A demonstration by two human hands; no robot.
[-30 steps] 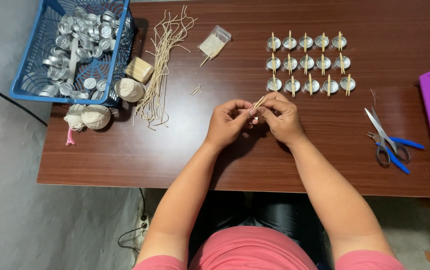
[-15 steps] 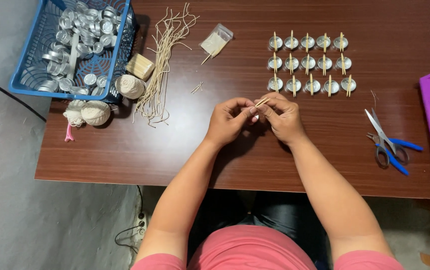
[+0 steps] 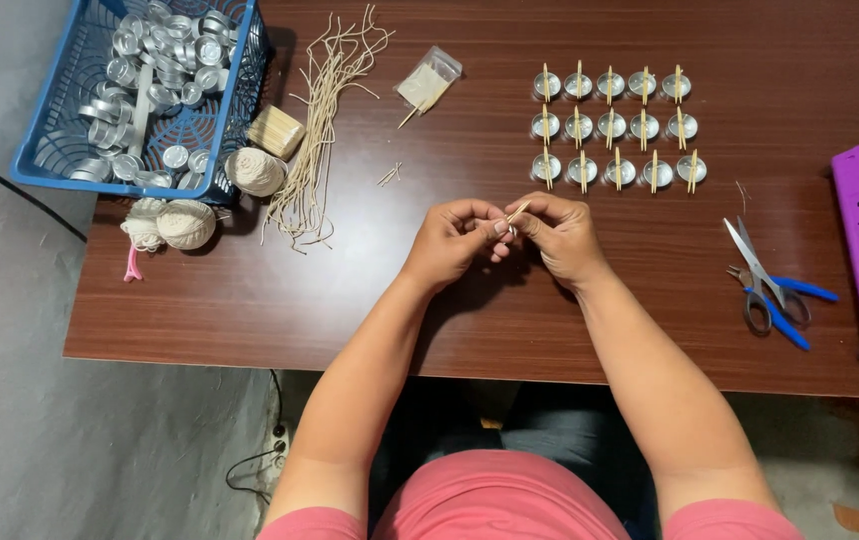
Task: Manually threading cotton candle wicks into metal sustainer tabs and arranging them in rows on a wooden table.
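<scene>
Head view: dark wooden tabletop [image 3: 370, 300] over grey floor. Near its front-middle, left hand [image 3: 455, 243] and right hand [image 3: 562, 236] pinch a small stick [image 3: 518, 212] together. Blue basket [image 3: 70, 150] at far-left corner; scissors [image 3: 768, 283] right; cup rows [image 3: 613, 128] beyond.

Head view, steeply down, seemingly near table [image 3: 250, 300]

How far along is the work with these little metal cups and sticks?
Fifteen finished cups, each with a stick across it, sit in three rows. Left hand and right hand pinch one small stick together. Many bare cups fill the blue basket, and cut wicks lie beside it.
</scene>
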